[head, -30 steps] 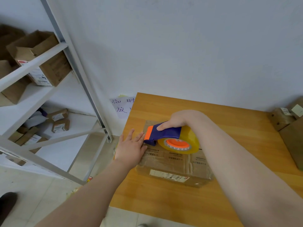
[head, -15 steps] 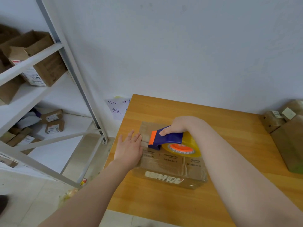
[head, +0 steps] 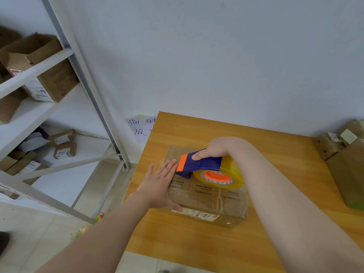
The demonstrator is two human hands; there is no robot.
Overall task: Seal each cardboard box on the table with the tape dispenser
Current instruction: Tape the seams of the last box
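Note:
A flat cardboard box [head: 206,196] with glossy tape and a white label lies near the left edge of the wooden table [head: 266,152]. My right hand [head: 218,147] grips a blue and orange tape dispenser [head: 199,164] with a yellow tape roll [head: 218,175], held down on the box top near its left end. Just left of the dispenser, my left hand [head: 159,182] rests flat on the box's left side with straight fingers, its thumb at the front edge.
More cardboard boxes [head: 342,154] stand at the table's right edge. A white metal shelf rack [head: 59,107] with several boxes stands to the left. A handwritten paper note [head: 140,128] hangs on the wall beside the table. Tiled floor lies below.
My left hand has slid slightly further onto the box, closer to the dispenser. The dispenser stays at the box's left end.

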